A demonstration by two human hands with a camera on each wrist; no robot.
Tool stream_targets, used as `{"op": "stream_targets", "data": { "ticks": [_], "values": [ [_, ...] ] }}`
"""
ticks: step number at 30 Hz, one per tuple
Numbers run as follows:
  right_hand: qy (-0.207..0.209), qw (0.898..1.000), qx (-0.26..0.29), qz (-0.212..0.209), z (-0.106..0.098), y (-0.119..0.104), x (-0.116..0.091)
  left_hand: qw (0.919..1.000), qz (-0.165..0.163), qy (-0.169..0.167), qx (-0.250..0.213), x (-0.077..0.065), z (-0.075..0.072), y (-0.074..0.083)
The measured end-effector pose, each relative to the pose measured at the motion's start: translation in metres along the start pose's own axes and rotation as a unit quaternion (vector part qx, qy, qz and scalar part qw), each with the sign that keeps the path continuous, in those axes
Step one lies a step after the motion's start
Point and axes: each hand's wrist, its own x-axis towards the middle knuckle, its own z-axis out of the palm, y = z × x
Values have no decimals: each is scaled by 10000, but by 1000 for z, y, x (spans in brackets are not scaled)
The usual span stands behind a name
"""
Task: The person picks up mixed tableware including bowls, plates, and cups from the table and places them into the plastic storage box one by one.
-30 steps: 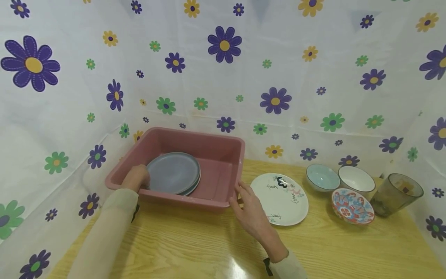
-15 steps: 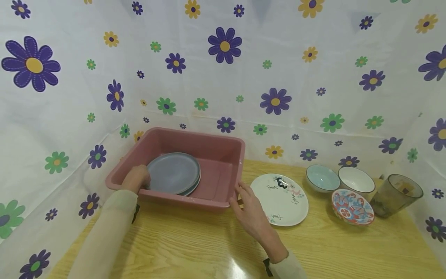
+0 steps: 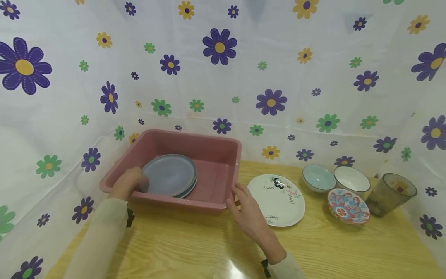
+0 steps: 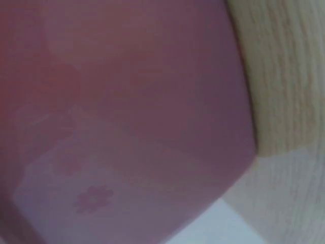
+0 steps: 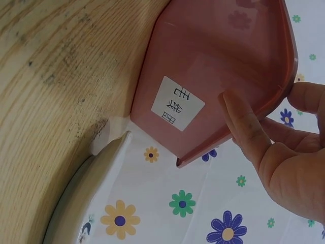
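A pink plastic basin (image 3: 213,182) stands on the wooden table with a blue-grey plate (image 3: 169,175) inside, lying on top of at least one other plate. Over the basin's front rim reaches my left hand (image 3: 129,181), its curled fingers holding the plate's left edge; the fingertips are hidden. My right hand (image 3: 250,217) holds the basin's near right corner, thumb on one side and fingers on the other. In the right wrist view, a thumb (image 5: 241,119) lies against the outer wall near a white label (image 5: 177,103). The left wrist view shows mostly the blurred pink wall.
To the right of the basin lies a white decorated plate (image 3: 278,199). Beyond it stand a pale blue bowl (image 3: 318,178), a white bowl (image 3: 352,179), a red-and-blue patterned bowl (image 3: 348,206) and a tinted glass (image 3: 390,193). A flower-printed curtain (image 3: 195,81) encloses the back and sides.
The head view shifts slightly, moving everything a little to the left in the picture. Both hands, the basin and the plates keep nearly the same positions relative to each other.
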Motion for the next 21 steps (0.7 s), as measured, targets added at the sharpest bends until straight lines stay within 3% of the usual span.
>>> {"op": "stream_targets", "data": {
  "ticks": [6,11,15,21],
  "values": [
    [25,10000,-76,-14,0,-1,0,9999,-45,101,108,-7,-2,11],
    [40,10000,-37,-4,-2,-1,0,9991,213,365,91,-8,0,32],
    [29,9998,-160,-65,-5,1,-1,9943,635,814,-280,-14,10,48],
    [-16,9994,-262,-206,-10,1,0,9756,1169,1766,-573,-33,23,72]
  ]
}}
